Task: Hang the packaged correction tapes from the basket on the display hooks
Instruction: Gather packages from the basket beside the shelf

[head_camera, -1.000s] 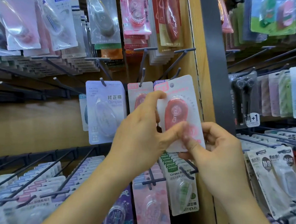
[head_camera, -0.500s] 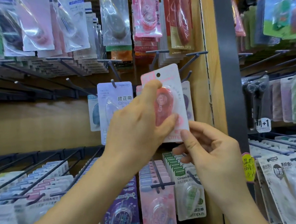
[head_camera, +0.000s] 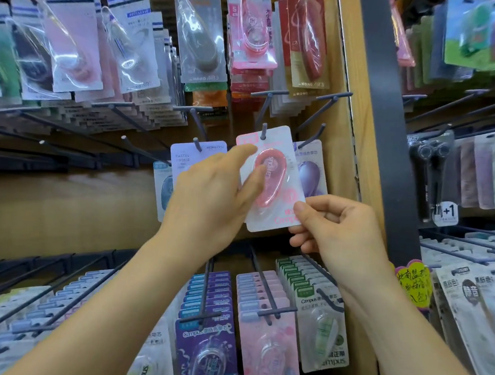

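A pink correction tape package (head_camera: 277, 148) with a red tape inside sits on a grey display hook (head_camera: 263, 131), whose tip pokes through the hole at the package's top. My left hand (head_camera: 211, 196) holds the package from the left, thumb across the blister. My right hand (head_camera: 336, 233) pinches its lower right corner. A purple correction tape package (head_camera: 312, 174) hangs on the hook just to the right, partly behind. A lilac package (head_camera: 190, 155) hangs on the hook to the left. The basket is out of view.
Rows of packaged correction tapes fill the hooks above (head_camera: 200, 39) and below (head_camera: 263, 327). Bare hooks (head_camera: 144, 149) jut out at the left. A wooden post (head_camera: 358, 113) and dark upright (head_camera: 387, 109) bound the panel on the right.
The pink package rose and moved right, and its hole now sits over the hook tip. Both hands followed it up, keeping their hold.
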A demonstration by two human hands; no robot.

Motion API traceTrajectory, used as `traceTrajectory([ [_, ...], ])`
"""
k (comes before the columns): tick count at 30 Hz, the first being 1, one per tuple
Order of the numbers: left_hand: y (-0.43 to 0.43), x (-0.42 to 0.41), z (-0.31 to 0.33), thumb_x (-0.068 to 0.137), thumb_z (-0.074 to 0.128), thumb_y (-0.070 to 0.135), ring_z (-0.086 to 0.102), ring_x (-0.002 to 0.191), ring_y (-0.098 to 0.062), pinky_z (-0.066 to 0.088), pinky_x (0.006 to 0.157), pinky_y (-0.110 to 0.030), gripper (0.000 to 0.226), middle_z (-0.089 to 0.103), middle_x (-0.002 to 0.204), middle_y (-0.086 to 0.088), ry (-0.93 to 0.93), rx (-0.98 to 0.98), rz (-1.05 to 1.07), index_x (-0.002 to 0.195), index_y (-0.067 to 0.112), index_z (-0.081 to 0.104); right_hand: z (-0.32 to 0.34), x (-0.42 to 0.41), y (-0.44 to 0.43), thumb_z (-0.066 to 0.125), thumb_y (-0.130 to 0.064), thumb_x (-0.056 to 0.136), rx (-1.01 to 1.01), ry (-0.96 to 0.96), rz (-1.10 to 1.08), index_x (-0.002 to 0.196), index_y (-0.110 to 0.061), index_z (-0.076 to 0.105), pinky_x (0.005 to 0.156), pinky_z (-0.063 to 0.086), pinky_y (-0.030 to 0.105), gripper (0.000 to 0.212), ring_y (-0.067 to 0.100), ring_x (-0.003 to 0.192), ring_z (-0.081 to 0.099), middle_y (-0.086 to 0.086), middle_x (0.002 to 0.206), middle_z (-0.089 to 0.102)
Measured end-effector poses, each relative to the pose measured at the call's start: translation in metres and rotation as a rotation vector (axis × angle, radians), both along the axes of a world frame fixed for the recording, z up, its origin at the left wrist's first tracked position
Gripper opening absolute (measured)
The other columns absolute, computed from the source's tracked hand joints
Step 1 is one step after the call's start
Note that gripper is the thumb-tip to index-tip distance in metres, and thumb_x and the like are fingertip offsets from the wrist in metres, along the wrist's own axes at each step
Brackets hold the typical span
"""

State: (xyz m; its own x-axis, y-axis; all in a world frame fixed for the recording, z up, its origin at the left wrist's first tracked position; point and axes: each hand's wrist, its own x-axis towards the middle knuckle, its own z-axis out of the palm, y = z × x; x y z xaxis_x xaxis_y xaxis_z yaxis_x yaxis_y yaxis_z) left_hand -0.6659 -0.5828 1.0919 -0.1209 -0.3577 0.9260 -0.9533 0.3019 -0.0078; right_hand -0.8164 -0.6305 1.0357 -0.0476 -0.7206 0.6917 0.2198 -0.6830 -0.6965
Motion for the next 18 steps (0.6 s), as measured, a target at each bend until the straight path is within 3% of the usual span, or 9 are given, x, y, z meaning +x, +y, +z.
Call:
traceTrajectory([
  [3,0.006,0.010,-0.004,0.097,0.046,0.044,0.060,0.075,-0.019,0.046,0.068,-0.035,0.040,0.063,0.072,0.005,0.032,0.058,0.056,0.134,0.031,0.054,0.004,0.001,0.000,0.065,-0.009,0.093,0.069,-0.034,0.070,0.086,-0.010,0.067,0.042,0.046,0.015,0.007,0.010,0.045,0.061,0.004,0.057,0.069],
  [5,0.005,0.011,-0.009,0.097,0.054,0.036,0.061,0.059,-0.007,0.053,0.066,-0.033,0.033,0.067,0.062,0.004,0.213,0.182,-0.129,0.129,0.033,0.058,0.009,0.003,-0.001,0.063,-0.009,0.094,0.140,-0.050,0.162,0.090,-0.009,0.066,0.041,0.044,0.015,0.006,0.009,0.045,0.060,0.003,0.055,0.068],
  [8,0.001,0.010,-0.012,0.095,0.061,0.022,0.061,0.048,-0.007,0.061,0.069,-0.042,0.033,0.067,0.057,0.004,0.380,0.215,-0.276,0.128,0.028,0.063,0.017,0.007,-0.002,0.059,-0.014,0.097,0.194,-0.025,0.242,0.100,-0.012,0.066,0.040,0.045,0.016,0.007,0.009,0.045,0.059,0.002,0.058,0.067],
  [11,0.000,0.009,-0.007,0.096,0.060,0.026,0.064,0.070,-0.010,0.058,0.081,-0.036,0.035,0.068,0.073,0.009,0.230,0.191,-0.126,0.130,0.027,0.063,0.026,0.012,-0.006,0.066,-0.021,0.094,0.133,0.057,0.130,0.112,-0.015,0.063,0.040,0.044,0.017,0.019,0.009,0.044,0.059,0.000,0.061,0.069],
  [13,0.002,0.014,-0.007,0.096,0.059,0.027,0.058,0.073,-0.009,0.050,0.075,-0.022,0.032,0.063,0.081,0.012,0.116,0.138,0.008,0.127,0.030,0.064,0.032,0.015,-0.009,0.067,-0.022,0.093,0.080,0.118,-0.003,0.109,-0.019,0.061,0.041,0.045,0.017,0.017,0.008,0.043,0.059,0.002,0.065,0.070],
  [15,0.004,0.026,-0.013,0.094,0.061,0.025,0.052,0.076,-0.010,0.040,0.068,-0.021,0.030,0.057,0.089,0.008,0.051,0.027,0.109,0.123,0.032,0.066,0.036,0.018,-0.014,0.066,-0.021,0.094,0.062,0.156,-0.062,0.099,-0.023,0.059,0.041,0.046,0.016,0.009,0.008,0.043,0.060,0.006,0.069,0.070],
  [18,0.006,0.049,-0.026,0.086,0.071,0.018,0.044,0.081,-0.009,0.034,0.064,-0.015,0.035,0.045,0.092,0.005,0.083,-0.150,0.048,0.120,0.026,0.068,0.040,0.024,-0.026,0.066,-0.022,0.094,0.071,0.210,-0.119,0.102,-0.019,0.058,0.042,0.047,0.016,0.012,0.010,0.044,0.063,0.007,0.073,0.070],
])
